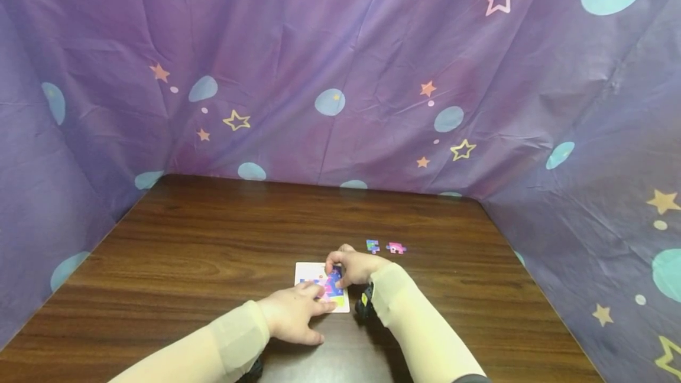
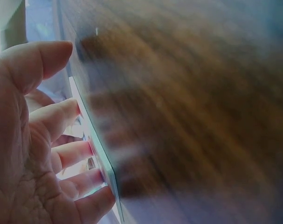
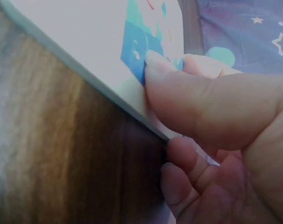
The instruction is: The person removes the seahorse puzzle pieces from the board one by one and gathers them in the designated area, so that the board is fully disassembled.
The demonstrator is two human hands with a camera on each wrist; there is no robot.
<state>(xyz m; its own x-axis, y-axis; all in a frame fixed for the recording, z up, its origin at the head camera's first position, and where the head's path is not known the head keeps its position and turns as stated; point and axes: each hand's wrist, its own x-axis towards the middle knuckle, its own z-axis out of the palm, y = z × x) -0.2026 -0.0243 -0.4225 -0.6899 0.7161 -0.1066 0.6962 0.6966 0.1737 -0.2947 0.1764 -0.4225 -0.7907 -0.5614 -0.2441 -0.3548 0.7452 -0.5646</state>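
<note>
A small white-bordered jigsaw board (image 1: 322,307) with a blue, pink and yellow picture lies flat on the table. My left hand (image 1: 294,312) rests its outstretched fingers on the board's near left part; in the left wrist view the fingertips (image 2: 87,148) press along the board's edge, thumb raised. At the board's right side, the curled thumb and index finger of my right hand (image 1: 357,266) pinch a blue puzzle piece (image 3: 135,53) at the picture. The thumb (image 3: 192,95) covers part of that piece, and the other fingers tuck beside the board's edge.
Two loose puzzle pieces lie beyond the right hand: a blue-green one (image 1: 372,246) and a pink one (image 1: 396,247). The brown wooden table (image 1: 213,235) is enclosed by a purple star-patterned cloth (image 1: 287,75) at the back and sides.
</note>
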